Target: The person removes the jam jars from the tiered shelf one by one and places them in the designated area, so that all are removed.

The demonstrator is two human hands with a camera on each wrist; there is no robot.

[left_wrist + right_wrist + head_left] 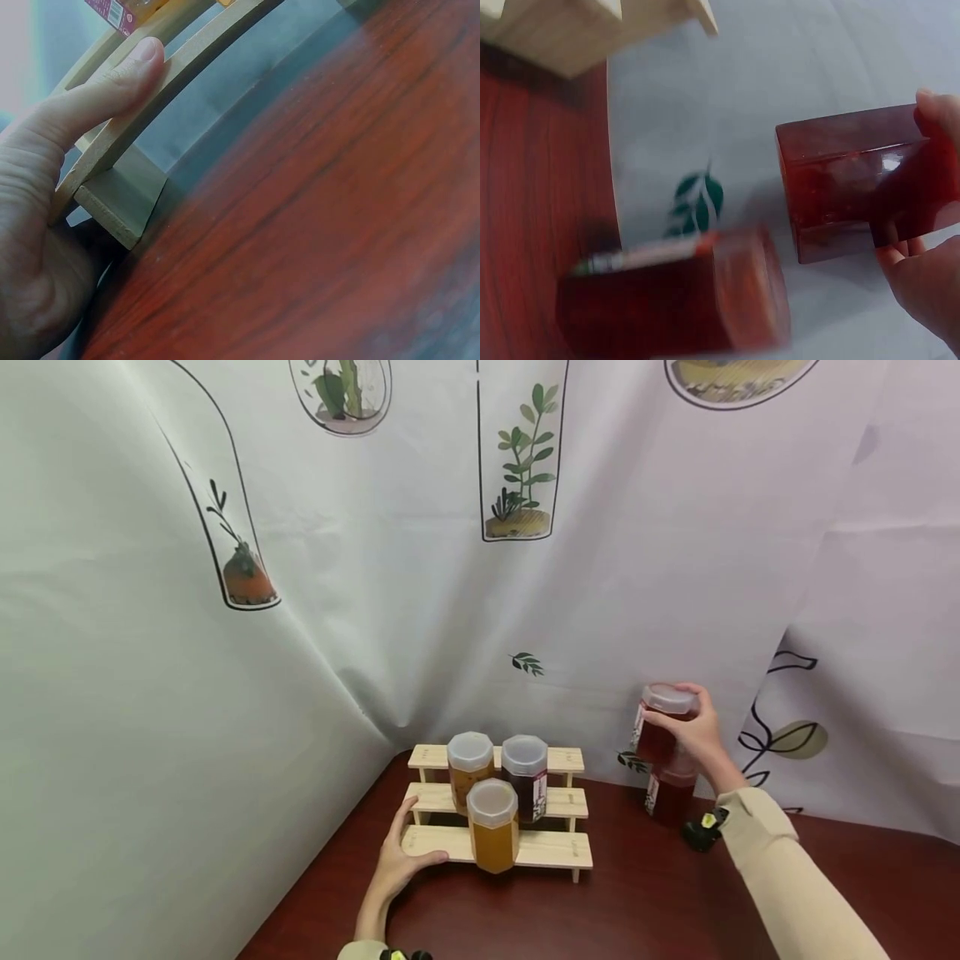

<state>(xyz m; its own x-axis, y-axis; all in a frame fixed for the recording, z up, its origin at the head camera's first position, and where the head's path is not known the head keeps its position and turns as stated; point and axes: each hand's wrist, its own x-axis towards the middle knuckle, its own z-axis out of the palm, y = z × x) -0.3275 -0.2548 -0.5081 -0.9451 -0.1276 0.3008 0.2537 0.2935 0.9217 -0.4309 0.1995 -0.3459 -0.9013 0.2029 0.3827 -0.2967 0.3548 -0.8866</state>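
A pale wooden three-tier rack (551, 850) stands on the dark red tabletop. My left hand (393, 864) grips its left end; in the left wrist view the thumb (127, 79) lies along the front board. At the right, my right hand (703, 733) holds a dark red jar (657, 742) with a frosted lid, fingers and thumb around its upper part. Below it a second dark red jar (670, 800) stands on the table. The right wrist view shows the held jar (847, 184) apart from the standing jar (645, 307).
On the rack stand an amber jar (495, 843) in front, an orange jar (467, 787) behind it to the left, and a dark jar (522, 783) behind to the right. A plant-printed white cloth (585, 610) hangs behind the table and along its left side.
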